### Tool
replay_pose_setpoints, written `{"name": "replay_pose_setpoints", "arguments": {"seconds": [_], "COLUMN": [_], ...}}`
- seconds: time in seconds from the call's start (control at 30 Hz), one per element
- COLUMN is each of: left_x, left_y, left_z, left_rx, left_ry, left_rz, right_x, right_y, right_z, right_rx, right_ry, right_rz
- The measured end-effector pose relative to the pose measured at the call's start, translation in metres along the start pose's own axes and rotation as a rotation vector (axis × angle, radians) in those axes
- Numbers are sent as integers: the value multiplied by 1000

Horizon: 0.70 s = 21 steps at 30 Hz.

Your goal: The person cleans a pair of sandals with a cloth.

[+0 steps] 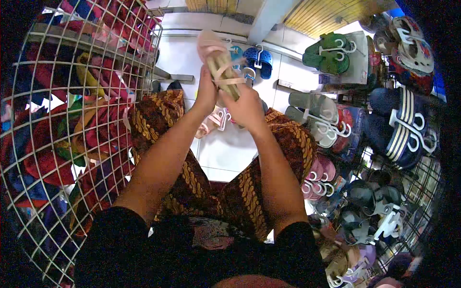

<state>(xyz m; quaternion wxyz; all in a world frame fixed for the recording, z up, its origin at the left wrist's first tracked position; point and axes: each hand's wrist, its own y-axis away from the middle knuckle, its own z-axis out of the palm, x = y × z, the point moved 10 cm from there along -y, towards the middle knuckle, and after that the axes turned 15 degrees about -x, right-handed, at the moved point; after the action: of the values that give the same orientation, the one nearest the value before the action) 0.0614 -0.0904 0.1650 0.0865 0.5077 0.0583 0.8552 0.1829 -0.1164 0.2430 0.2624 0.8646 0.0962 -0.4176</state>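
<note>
A pale pink sandal [211,44] with thin straps is held up in front of me, its toe pointing away and to the left. My left hand [206,90] is closed along its left side. My right hand [244,106] grips it near the heel, by the straps; some of those fingertips are hidden behind the sandal. Just beyond the sandal, blue clogs [265,64] on a white hanger lie on the tiled floor. Below my hands is another pair of pinkish sandals [204,128] on a white hanger, partly covered by my arm.
At left stands a wire mesh rack [79,91] packed with colourful footwear or fabric. On the right, green sandals [331,54], dark striped slides [403,127] and pink slippers [319,177] hang or lie close to my knee. A post [271,19] rises ahead.
</note>
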Motion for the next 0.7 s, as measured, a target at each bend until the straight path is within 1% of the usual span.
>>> {"name": "replay_pose_setpoints", "arguments": {"seconds": [0.07, 0.17, 0.2, 0.23, 0.27, 0.33, 0.37, 0.47, 0.5, 0.57, 0.6, 0.63, 0.67, 0.7], "left_x": [-6, -4, -5, -10, -20, -17, -13, 5, -9, -26, -28, -31, -37, -26], "left_y": [1, 2, 2, -2, -3, 1, 0, 11, 3, -1, -2, -3, -2, 1], "left_z": [5, 11, 12, 12, 3, -1, 2, 20, 5, 2, 0, -2, -3, 1], "left_rx": [-67, -109, -123, -129, -96, -29, -100, -86, -103, -168, -123, -77, -97, -115], "left_ry": [257, 311, 329, 270, 208, 82, 201, 369, 284, 124, 85, 45, 149, 252], "left_rz": [-121, -118, -118, -71, -86, -118, -130, -269, -203, -134, -130, -128, -164, -199], "right_x": [-11, -22, -18, -11, -3, -9, -12, -2, -3, -6, -7, -12, -13, -13], "right_y": [3, 13, 13, 11, 11, 8, 11, 10, 17, 19, 19, 19, 18, 16], "right_z": [0, -15, -16, -12, -11, -6, -1, 4, -6, -6, -7, -6, 0, 5], "right_rx": [-115, -104, -27, 51, 130, 72, 42, -167, 37, 49, 55, 54, -2, -58], "right_ry": [8, 46, 65, 84, 101, 61, 37, 63, 148, 146, 144, 94, 82, 69], "right_rz": [-47, 6, 21, 36, 54, -129, -219, -13, -59, 27, 75, 6, -33, -74]}}
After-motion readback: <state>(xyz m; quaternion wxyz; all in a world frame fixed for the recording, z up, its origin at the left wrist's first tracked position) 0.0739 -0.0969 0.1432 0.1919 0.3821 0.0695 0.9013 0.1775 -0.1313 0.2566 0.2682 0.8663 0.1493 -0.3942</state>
